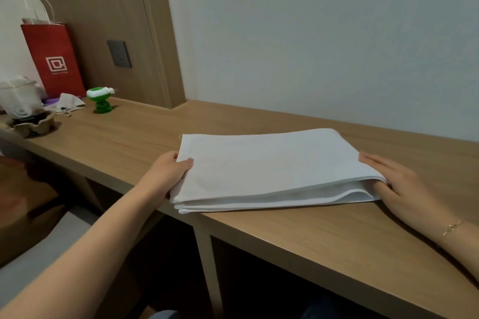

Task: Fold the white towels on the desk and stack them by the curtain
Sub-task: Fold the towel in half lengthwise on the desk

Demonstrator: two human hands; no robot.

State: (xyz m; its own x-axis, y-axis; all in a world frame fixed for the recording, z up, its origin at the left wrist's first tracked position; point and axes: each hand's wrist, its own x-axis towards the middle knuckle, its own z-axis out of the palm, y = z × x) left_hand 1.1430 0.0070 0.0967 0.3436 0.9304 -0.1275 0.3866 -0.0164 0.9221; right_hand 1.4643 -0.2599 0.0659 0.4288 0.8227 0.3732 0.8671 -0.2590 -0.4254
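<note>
A folded white towel (272, 168) lies flat on the wooden desk (298, 235), several layers thick, its near edge at the desk's front edge. My left hand (171, 173) grips the towel's left end, thumb on top and fingers underneath. My right hand (396, 184) is at the towel's right end, fingers straight along its edge and the thumb tucked between the layers. No curtain is in view.
At the desk's far left stand a red paper bag (54, 59), a green toy figure (99, 100), a white appliance (19, 98), a crumpled cloth (68, 103) and a cardboard tray (33, 125). A dark wall socket (119, 54) sits on the wood panel.
</note>
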